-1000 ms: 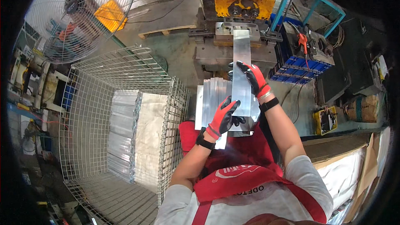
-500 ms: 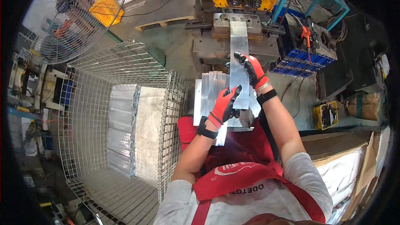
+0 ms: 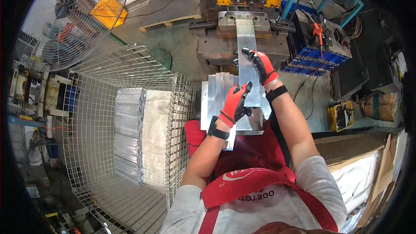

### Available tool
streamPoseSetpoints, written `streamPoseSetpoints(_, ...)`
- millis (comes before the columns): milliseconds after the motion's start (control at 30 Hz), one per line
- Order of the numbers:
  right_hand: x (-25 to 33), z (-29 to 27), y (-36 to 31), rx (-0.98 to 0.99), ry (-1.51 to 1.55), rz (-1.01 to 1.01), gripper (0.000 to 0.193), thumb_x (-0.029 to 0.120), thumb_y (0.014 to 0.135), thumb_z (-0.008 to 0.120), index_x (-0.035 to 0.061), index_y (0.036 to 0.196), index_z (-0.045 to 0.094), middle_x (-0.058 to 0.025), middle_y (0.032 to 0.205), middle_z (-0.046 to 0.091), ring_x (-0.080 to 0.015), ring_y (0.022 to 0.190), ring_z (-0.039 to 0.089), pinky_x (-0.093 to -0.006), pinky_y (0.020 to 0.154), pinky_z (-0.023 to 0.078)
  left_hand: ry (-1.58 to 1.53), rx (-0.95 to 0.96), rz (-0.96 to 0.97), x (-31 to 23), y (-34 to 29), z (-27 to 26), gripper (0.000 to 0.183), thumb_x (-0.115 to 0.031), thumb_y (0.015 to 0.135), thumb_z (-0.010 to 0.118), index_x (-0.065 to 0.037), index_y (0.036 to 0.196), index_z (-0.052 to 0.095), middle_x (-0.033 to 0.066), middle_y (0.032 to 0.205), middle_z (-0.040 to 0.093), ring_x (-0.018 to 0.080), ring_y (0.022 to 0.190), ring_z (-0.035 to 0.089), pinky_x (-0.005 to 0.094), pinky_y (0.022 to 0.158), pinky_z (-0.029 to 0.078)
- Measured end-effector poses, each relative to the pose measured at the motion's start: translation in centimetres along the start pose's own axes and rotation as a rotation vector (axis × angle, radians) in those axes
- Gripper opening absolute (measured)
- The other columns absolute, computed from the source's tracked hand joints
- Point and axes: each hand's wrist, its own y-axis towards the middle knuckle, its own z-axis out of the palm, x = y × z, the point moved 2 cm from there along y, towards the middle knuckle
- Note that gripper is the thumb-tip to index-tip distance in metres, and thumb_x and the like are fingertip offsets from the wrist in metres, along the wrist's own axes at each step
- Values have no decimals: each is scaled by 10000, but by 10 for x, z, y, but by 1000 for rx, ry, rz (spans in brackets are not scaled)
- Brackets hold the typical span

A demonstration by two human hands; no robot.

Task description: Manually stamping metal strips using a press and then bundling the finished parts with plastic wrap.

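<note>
A long flat metal strip (image 3: 248,67) runs away from me, its far end lying in the die (image 3: 259,22) of a yellow press. My right hand (image 3: 261,66), in a red and black glove, grips the strip's right edge at mid-length. Lower down, my left hand (image 3: 237,102), gloved alike, holds the left edge near the close end. Beneath and to the left lies a stack of similar metal strips (image 3: 218,95), partly covered by the left hand. The fingers under the held strip are mostly hidden.
At the left stands a wire cage (image 3: 173,117) holding stacked metal strips, with a large fan (image 3: 69,17) beyond it. A blue crate (image 3: 303,63) topped with an orange-red air gun (image 3: 318,32) sits right of the press. A yellow bin (image 3: 333,119) and a cardboard box (image 3: 355,151) are nearer right.
Both hands have moved slightly away from me with the metal strip, and its far end now sits further into the die. The view has shifted a little.
</note>
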Motion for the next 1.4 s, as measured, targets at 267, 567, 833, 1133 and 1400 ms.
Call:
streamPoseSetpoints(267,-24,-17,-9,-226,-358,-129,276,258,801,528,21,924,597,49,726,545,-32,614,453,-194,538,352,114,11,74,-5,0,3,235,-315,759,580,-111,671,505,-54,581,342,70,400,369,236,290,340)
streamPoseSetpoints(567,-12,-4,-7,-303,-193,73,205,230,791,556,34,820,610,80,698,498,-18,591,405,-188,509,324,90,7,64,-4,4,-2,213,-309,771,566,-118,692,514,-56,605,360,60,492,385,224,349,340)
streamPoseSetpoints(833,-16,-9,-7,-304,-183,59,207,203,804,537,8,817,607,44,732,542,-37,632,466,-190,554,371,106,6,57,-7,-1,3,262,-315,785,550,-108,640,480,-52,568,308,57,420,347,229,299,339)
streamPoseSetpoints(1133,0,1,-12,-293,-312,37,245,198,805,532,-20,901,591,4,807,576,-59,679,502,-198,592,391,8,68,-19,-9,-3,4,247,-307,791,544,-109,655,484,-49,586,345,66,423,389,233,300,351)
streamPoseSetpoints(1400,-10,-1,-9,-334,-221,-38,278,274,794,539,4,747,584,70,644,455,-45,597,378,-228,521,329,2,65,-21,-9,-4,4,238,-332,778,557,-123,691,482,-42,580,346,92,395,399,232,296,348)
